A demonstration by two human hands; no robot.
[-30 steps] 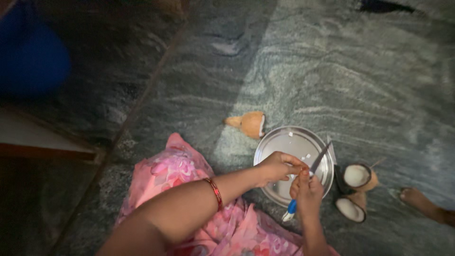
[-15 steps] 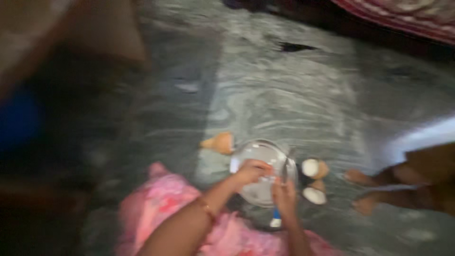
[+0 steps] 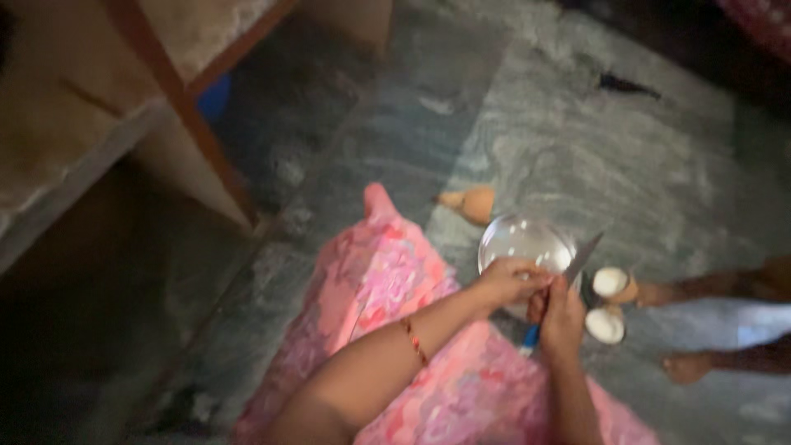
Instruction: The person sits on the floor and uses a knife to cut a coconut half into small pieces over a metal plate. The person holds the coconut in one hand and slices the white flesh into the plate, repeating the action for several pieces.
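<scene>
Nearest the camera, the left forearm crosses from lower left toward the centre, a thin red bangle (image 3: 414,340) on its wrist, lying over the pink flowered cloth (image 3: 387,288) that covers the lap. The left hand (image 3: 511,282) is bent down at the wrist, its grip pinched together on something small at the near rim of the plate; the blur hides what it is. The right forearm rises straight from the bottom edge, and the right hand (image 3: 563,317) has its grip clamped on a knife (image 3: 560,288) with a blue and white handle, whose blade slants up and to the right above the hand. The two hands touch over the near edge of the round steel plate (image 3: 527,239), which sits on the grey stone floor (image 3: 593,148).

Just right of the right hand lie two coconut halves (image 3: 608,305), white flesh up, one behind the other. Another person's bare feet (image 3: 688,367) stand on the floor beyond them to the right. Past the plate lies a brown piece of coconut shell (image 3: 470,202). At far left a wooden shelf frame (image 3: 181,107) stands.
</scene>
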